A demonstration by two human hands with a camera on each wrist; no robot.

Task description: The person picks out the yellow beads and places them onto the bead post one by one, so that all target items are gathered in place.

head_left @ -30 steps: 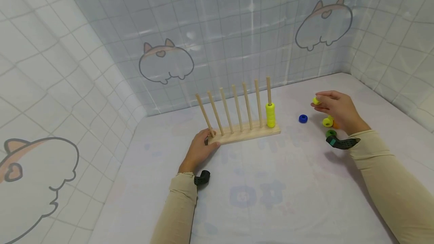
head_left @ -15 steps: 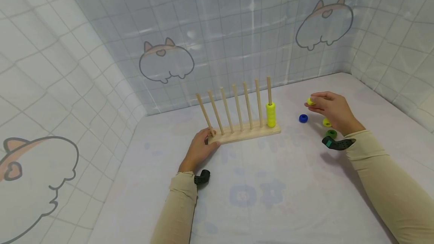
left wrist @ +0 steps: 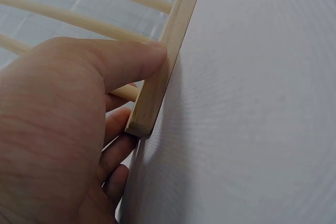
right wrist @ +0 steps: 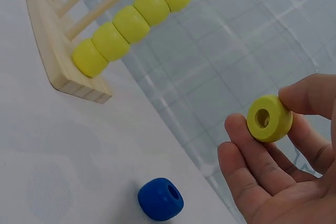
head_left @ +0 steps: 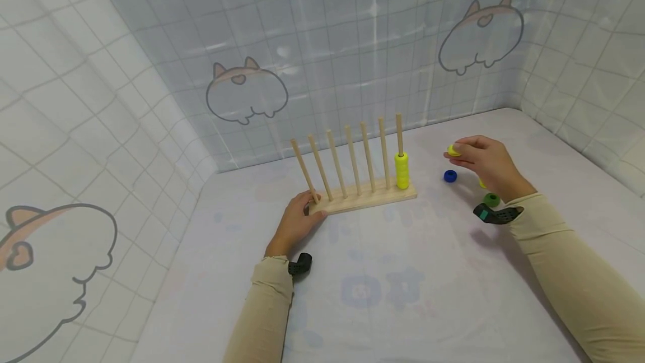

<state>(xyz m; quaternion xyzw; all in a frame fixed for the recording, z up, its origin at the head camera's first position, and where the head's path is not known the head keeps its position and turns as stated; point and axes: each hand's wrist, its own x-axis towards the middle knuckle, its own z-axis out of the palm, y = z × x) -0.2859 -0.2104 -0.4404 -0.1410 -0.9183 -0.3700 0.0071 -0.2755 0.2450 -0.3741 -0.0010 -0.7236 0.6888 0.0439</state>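
Observation:
A wooden rack (head_left: pixel 363 201) with a row of upright pegs stands on the table. Its rightmost peg carries a stack of yellow beads (head_left: pixel 402 171); the other pegs are bare. My left hand (head_left: pixel 296 223) grips the rack's left end, thumb on the front edge of the base (left wrist: pixel 152 95) and fingers behind. To the right of the rack, my right hand (head_left: pixel 491 164) pinches a yellow bead (right wrist: pixel 269 119) between thumb and fingers, above the table, its hole showing in the right wrist view. A blue bead (head_left: pixel 450 176) lies below that hand.
A green bead (head_left: pixel 491 200) rests near the right wrist. Beside it another yellow bead (head_left: pixel 482 184) is mostly hidden by the right hand. Tile-patterned sheeting (head_left: pixel 322 60) rises behind the table and at both sides.
My right hand has moved left with the yellow bead, toward the rack. The orange bead seen earlier is now hidden behind that hand. My left hand and the rack have stayed put.

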